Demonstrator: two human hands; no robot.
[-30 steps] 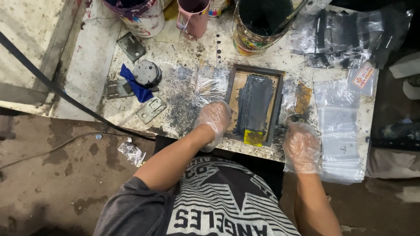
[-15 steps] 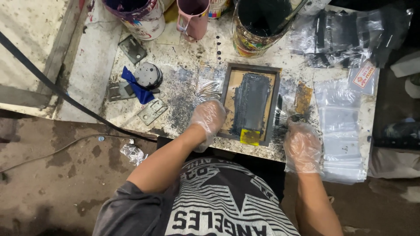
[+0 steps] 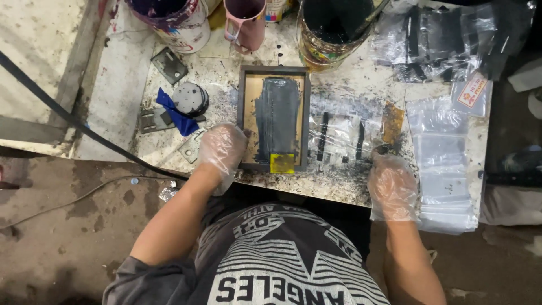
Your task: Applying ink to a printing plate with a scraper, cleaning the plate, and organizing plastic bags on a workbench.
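A printing frame (image 3: pixel 274 117) is held at its lower left corner by the gloved left hand (image 3: pixel 221 150), on a stained bench (image 3: pixel 226 76).

The frame lies flat at mid-bench, its mesh smeared dark, with a yellow patch (image 3: pixel 282 163) at the near edge. The left fingers are curled against the frame's side, gripping it. A freshly printed bag (image 3: pixel 341 134) with dark bars is seen just right of the frame. The right hand (image 3: pixel 391 185) rests at the bench edge, its fingers bent around a squeegee (image 3: pixel 392 123); how tightly cannot be told. A stack of clear bags (image 3: pixel 446 169) lies to the right. For a clean print, the frame is best kept flat and steadied at the corner, and the wet bars left untouched by glove or frame.
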